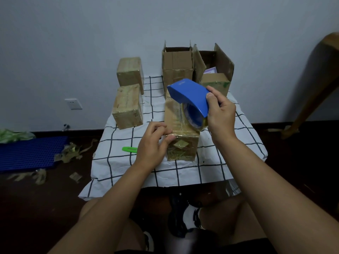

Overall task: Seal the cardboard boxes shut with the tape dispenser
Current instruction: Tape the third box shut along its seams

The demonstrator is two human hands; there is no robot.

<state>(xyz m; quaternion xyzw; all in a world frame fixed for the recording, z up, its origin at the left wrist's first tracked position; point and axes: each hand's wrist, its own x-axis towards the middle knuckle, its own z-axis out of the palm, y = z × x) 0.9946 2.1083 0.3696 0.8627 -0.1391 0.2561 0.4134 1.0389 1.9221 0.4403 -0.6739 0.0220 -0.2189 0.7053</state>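
Cardboard box (180, 129) being sealed sits on the table (229, 162) between both hands, long axis running away from the person, near end face toward the camera. Left hand (153, 143) grips the near top corner, fingers curled over the edge, thumb pressing on the front face, looks like it's pinning the tape end. Right hand (221, 110) is wrapped around the blue tape dispenser (190, 97), thumb on the curved shell, holding it tilted just above the box top; clear tape (180, 116) runs from the roll down onto the lid. Judgement: box is light and fairly stiff but the walls will cave under a hard push, so brace at corners and edges, not mid-panel. Taped surface is glossy, likely slippery, so grip bare cardboard where possible. Dispenser is rigid plastic, best held by the shell, clear of the cutter end. Beyond the left hand: two wrapped boxes (128, 105) at the table's far left edge. Beyond the right hand: two open boxes (178, 66), flaps up, not yet sealed. Green cutter (129, 149) lies just left of the left hand. Tape scraps (73, 153) are on the floor further left. Risk: tape wrinkling if the left hand lets go early.
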